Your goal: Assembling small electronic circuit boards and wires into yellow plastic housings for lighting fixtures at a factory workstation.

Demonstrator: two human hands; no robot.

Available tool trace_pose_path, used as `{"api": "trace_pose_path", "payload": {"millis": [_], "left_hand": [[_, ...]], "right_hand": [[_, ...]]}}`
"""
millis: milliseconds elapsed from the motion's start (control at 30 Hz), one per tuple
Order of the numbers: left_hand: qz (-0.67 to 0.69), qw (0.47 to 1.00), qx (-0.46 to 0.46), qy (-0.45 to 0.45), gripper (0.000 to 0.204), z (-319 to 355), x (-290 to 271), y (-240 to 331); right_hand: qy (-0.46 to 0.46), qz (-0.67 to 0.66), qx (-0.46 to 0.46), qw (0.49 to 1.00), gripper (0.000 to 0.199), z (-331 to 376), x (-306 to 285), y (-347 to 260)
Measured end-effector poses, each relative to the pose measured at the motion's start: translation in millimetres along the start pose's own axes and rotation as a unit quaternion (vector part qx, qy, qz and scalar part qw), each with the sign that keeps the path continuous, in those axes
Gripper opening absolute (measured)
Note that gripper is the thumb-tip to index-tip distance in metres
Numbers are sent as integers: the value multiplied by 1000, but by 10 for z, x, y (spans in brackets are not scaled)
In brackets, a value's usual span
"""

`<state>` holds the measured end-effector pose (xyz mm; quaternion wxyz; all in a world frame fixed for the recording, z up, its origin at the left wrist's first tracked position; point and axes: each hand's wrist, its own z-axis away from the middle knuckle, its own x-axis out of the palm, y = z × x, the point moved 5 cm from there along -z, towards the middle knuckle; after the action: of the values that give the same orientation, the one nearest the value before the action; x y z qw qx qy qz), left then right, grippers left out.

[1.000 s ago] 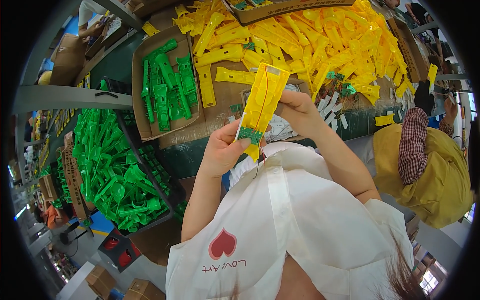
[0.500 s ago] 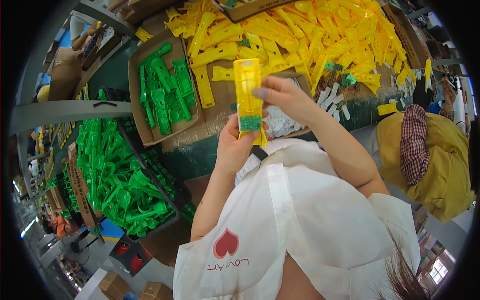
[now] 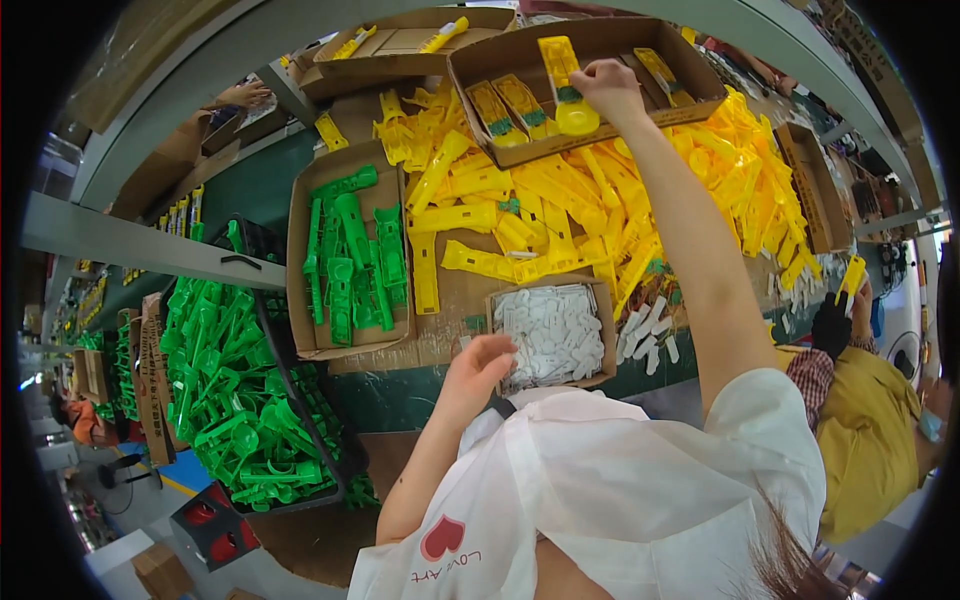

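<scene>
My right hand (image 3: 608, 90) is closed on a yellow plastic housing (image 3: 560, 62), a long shell with a rounded end and a small green circuit board. It holds the piece over a shallow cardboard tray (image 3: 545, 150) at the far side. In that tray lie several similar yellow housings (image 3: 520, 103) with green boards. Just left of a small cardboard box of white plastic pieces (image 3: 550, 330), my left hand (image 3: 478, 375) is raised with loosely bent fingers and nothing visible in it.
A large heap of yellow housings (image 3: 710, 180) covers the bench beyond the white pieces. To the left stand a cardboard box of green housings (image 3: 350, 250) and a black crate (image 3: 310, 410) heaped with green parts. A co-worker's dark-gloved hand (image 3: 832, 325) is at the right. A metal bar (image 3: 130, 230) crosses the left.
My right hand has carried the yellow housing up and away to the far tray. My left hand has let go of it and stayed near my body. The view has shifted, showing more of the trays.
</scene>
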<state>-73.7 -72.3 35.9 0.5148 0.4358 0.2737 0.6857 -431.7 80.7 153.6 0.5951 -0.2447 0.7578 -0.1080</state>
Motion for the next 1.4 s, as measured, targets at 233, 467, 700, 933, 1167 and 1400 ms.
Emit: {"api": "trace_pose_path", "payload": {"millis": [233,467,700,933,1167,1400], "left_hand": [[14,997,-33,62,23,71,-89,-155],[-29,992,-28,119,22,132,-279,-229],[-121,992,-5,35,23,12,-73,-185],[-261,953,154,22,25,-158,97,13],[-532,729,397,166,70,-84,70,733],[-545,743,382,70,38,-150,-112,486]], "right_hand": [[-143,170,-69,973,31,-528,679,222],[105,-65,-255,959,14,937,193,-386],[-362,73,91,925,58,1795,1121,624],[-294,-11,128,947,75,1933,1231,626],[-415,93,-18,905,54,2121,324,-400],[-603,-462,239,604,45,2594,503,-421]]}}
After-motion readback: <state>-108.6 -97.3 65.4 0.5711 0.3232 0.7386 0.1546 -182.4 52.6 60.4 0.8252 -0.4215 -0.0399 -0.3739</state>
